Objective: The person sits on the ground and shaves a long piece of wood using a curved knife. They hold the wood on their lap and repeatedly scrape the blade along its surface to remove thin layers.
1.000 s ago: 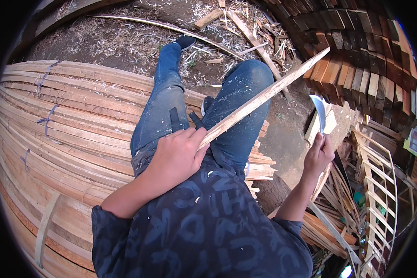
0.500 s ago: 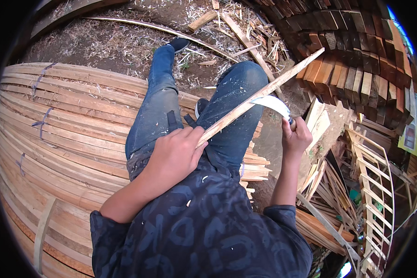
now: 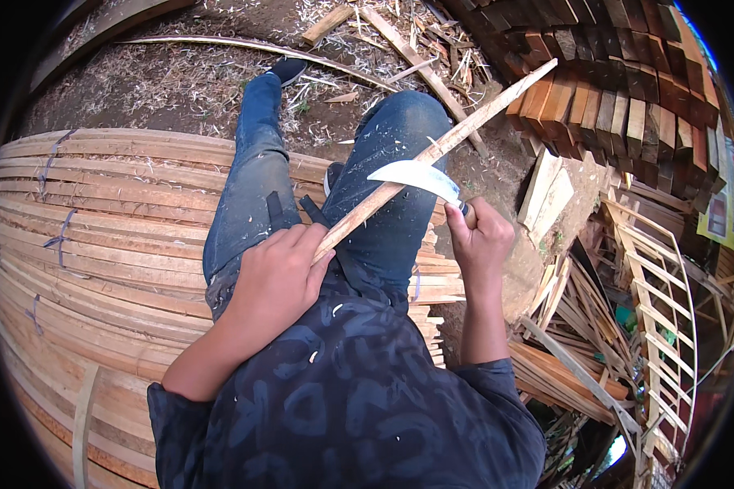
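My left hand (image 3: 284, 273) is closed round the near end of a long wooden strip (image 3: 373, 203). The strip slants across my right thigh, its far end pointing up and to the right. In my right hand (image 3: 483, 236) is the handle of a curved knife (image 3: 416, 177), a sickle-like blade with a pale, shiny face. The blade crosses the strip near its middle, above my thigh, its tip to the left of the wood. A rough, splintered patch shows on the strip just beyond the blade.
Bundles of wooden strips (image 3: 114, 216), tied with purplish cord, lie under me and to my left. Stacked timber (image 3: 607, 114) rises at the far right. A slatted wooden frame (image 3: 659, 318) stands right, near loose offcuts (image 3: 583, 318). Shavings and boards (image 3: 422, 69) litter the ground ahead.
The knife has come down along the strip toward me, and my right hand has moved left and closer. The whole view has shifted slightly; my left hand keeps its hold.
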Motion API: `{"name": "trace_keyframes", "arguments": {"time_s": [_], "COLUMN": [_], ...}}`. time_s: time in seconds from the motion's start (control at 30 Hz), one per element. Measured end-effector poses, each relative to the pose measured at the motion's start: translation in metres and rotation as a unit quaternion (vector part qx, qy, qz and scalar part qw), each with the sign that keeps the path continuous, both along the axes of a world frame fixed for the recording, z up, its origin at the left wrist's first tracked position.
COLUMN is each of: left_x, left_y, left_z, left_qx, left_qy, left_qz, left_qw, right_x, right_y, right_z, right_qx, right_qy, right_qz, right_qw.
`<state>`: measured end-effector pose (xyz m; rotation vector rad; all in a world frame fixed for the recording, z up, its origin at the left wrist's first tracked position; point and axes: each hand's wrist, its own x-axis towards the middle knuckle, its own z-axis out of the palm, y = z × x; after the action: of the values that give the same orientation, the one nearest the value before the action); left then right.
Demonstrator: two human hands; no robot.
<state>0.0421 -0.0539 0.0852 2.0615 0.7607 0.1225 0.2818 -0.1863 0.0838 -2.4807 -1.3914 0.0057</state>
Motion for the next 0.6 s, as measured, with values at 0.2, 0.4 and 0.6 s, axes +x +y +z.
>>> {"name": "trace_keyframes", "arguments": {"time_s": [0.2,0.4,0.6], "left_x": [-0.002,-0.003,-0.002], "left_y": [-0.005,-0.003,0.000], "left_z": [0.001,-0.002,-0.003], "left_qx": [0.019,0.000,0.028], "left_qy": [0.011,0.009,0.008], "left_qz": [0.002,0.001,-0.022], "left_qw": [1.000,1.000,0.999], "right_x": [0.077,0.110,0.020], "right_y": [0.004,-0.030,-0.002], "right_z": [0.002,0.016,0.000], "right_qx": [0.012,0.078,-0.008], "right_qy": [-0.114,-0.045,0.001], "right_qz": [-0.109,-0.265,-0.039], "right_qw": [0.987,0.960,0.999]}}
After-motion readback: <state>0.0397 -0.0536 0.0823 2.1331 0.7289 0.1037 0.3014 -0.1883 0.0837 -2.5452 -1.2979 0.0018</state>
